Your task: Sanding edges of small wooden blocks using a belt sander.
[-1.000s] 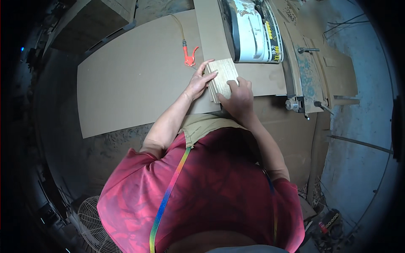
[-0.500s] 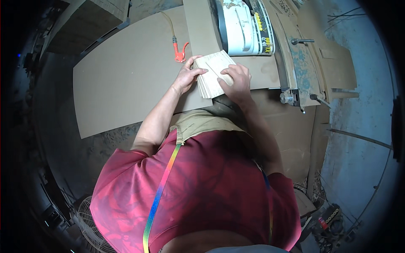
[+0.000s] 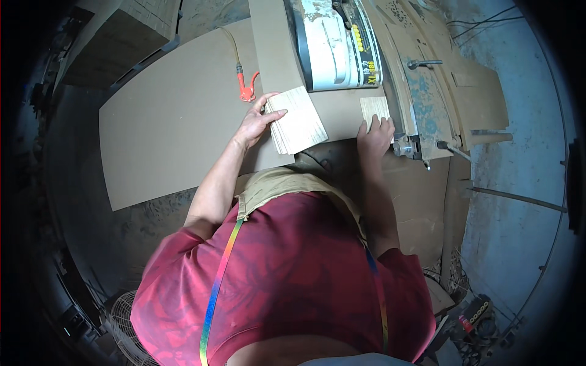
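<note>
My left hand (image 3: 254,126) grips a stack of thin, pale wooden boards (image 3: 299,122) by its left edge, the thumb lying across the top board and the fingers behind. The stack is tilted over the front edge of the brown work surface. Farther right, my right hand (image 3: 375,138) has its fingers on the near end of a single thin wooden board (image 3: 375,107). That board lies on the bench, just short of the metal-fitted edge; my palm hides part of its near end.
A white and black bucket (image 3: 342,52) lies beyond my hands. A red air blow gun (image 3: 246,87) on a hose rests on the large brown sheet (image 3: 177,116) at left. Metal bolts with handles (image 3: 425,63) stick out from the bench at right. A wire fan guard (image 3: 125,323) stands lower left.
My right hand has left the stack and moved right, with a single board now under its fingers. My left hand still holds the stack. The view has shifted slightly.
</note>
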Demonstrator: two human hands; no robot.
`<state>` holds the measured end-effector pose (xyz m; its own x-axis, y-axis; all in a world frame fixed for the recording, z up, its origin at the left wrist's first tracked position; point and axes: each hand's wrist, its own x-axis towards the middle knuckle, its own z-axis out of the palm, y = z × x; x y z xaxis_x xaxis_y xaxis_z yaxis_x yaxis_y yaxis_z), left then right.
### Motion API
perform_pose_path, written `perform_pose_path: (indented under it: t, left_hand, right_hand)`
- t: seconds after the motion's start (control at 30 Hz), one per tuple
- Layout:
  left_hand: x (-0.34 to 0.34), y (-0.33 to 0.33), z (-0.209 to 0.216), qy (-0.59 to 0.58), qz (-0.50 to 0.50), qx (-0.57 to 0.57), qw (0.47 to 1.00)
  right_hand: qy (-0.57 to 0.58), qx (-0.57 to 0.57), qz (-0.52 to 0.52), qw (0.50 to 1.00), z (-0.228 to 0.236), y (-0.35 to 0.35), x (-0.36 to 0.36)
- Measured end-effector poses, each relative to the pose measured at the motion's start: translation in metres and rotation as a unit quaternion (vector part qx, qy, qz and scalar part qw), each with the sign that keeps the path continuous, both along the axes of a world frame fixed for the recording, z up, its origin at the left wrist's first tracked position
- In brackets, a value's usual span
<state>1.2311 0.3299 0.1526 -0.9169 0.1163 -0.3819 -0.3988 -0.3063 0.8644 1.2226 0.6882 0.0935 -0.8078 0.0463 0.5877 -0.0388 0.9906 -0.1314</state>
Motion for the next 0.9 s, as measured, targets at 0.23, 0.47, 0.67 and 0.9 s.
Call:
perform_pose_path:
  t: [0.23,0.47,0.67,0.9]
  left_hand:
    - [-0.001,0.014,0.01,-0.026,0.033,-0.037,0.998]
    - [-0.002,0.01,0.016,-0.036,0.058,-0.065,0.996]
    - [0.0,0.002,-0.006,-0.009,0.042,-0.07,0.997]
    - [0.01,-0.015,-0.005,-0.025,0.039,0.136,0.99]
  right_hand:
    - [0.019,-0.054,0.046,0.997,-0.018,-0.003,-0.063]
    - [-0.12,-0.232,0.24,0.935,0.064,-0.101,0.001]
    - [-0.11,-0.194,0.263,0.939,0.083,-0.154,0.042]
    - [-0.112,-0.236,0.253,0.931,0.074,-0.118,0.047]
